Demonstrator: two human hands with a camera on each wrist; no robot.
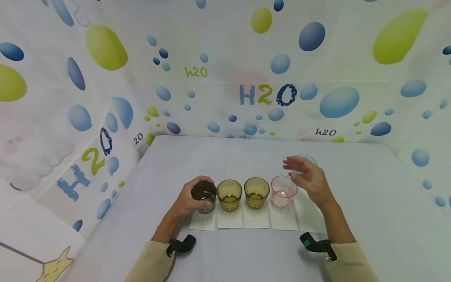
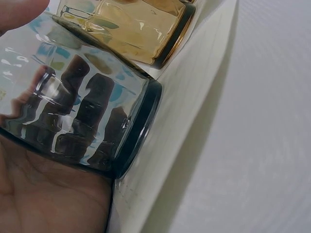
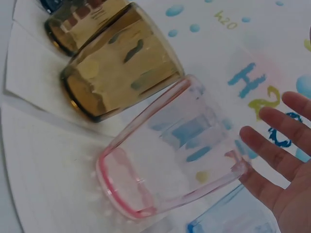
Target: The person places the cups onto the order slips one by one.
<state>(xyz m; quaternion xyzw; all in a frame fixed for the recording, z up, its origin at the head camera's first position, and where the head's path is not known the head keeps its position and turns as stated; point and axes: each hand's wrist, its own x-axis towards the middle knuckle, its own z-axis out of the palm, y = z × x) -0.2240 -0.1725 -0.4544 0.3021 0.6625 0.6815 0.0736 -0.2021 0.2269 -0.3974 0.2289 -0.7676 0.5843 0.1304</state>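
A dark grey glass (image 1: 205, 190) stands at the left end of a row, and my left hand (image 1: 186, 200) grips it with thumb and fingers curled round its sides. Beside it come two amber glasses (image 1: 229, 196), then a pink-tinted glass (image 1: 283, 191). My right hand (image 1: 312, 183) is raised at the pink glass's right side, fingers spread and fairly straight, holding nothing. In the right wrist view its thumb overlaps the pink rim. A pale blue glass (image 3: 233, 213) stands behind the right hand, mostly hidden by it in the head view.
Under the row lie several white paper cards (image 1: 230, 222) side by side; the rightmost card (image 1: 311, 219) bears no glass. The white tabletop (image 1: 246, 254) extends toward me. A wall (image 1: 225, 109) printed with blue and green drops rises behind it.
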